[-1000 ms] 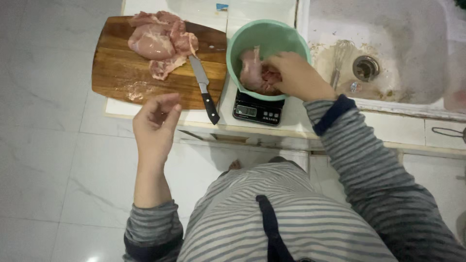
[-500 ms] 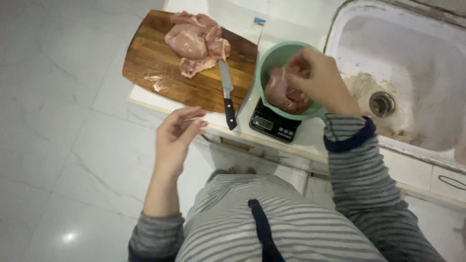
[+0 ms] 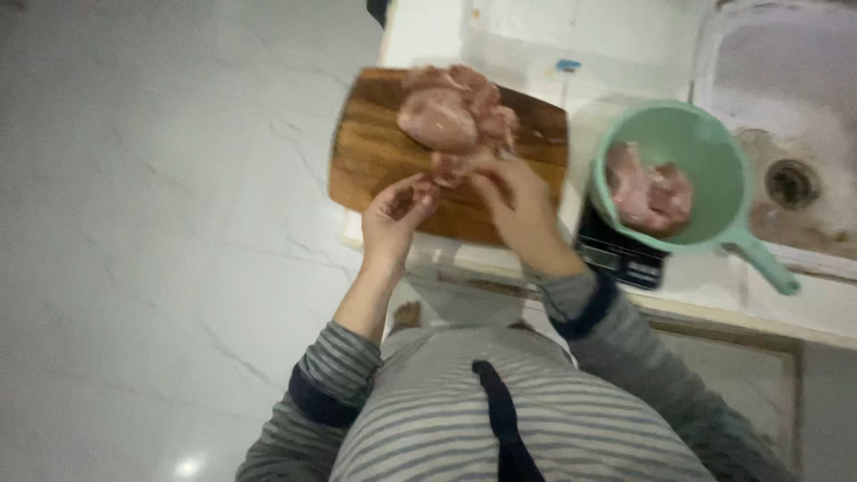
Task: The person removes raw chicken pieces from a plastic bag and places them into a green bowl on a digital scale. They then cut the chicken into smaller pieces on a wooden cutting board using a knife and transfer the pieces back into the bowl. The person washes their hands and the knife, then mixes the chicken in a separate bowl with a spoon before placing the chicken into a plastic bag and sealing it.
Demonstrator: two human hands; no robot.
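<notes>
raw chicken pieces (image 3: 451,116) sit heaped at the 12 o'clock end of the wooden cutting board (image 3: 379,165). both hands are now over the board: half a second ago the right hand (image 3: 518,201) was in the green strainer bowl (image 3: 705,147) on the black scale (image 3: 620,254), and the left hand (image 3: 397,214) hung off the counter edge. the right fingers now curl onto the heap's near edge; blur hides whether they grip it. the left fingers are half curled and hold nothing, just at 7 o'clock of the heap. more meat lies in the bowl, at 3 o'clock of the board, so work looks shifted back to the heap. the sink (image 3: 794,62) lies beyond.
</notes>
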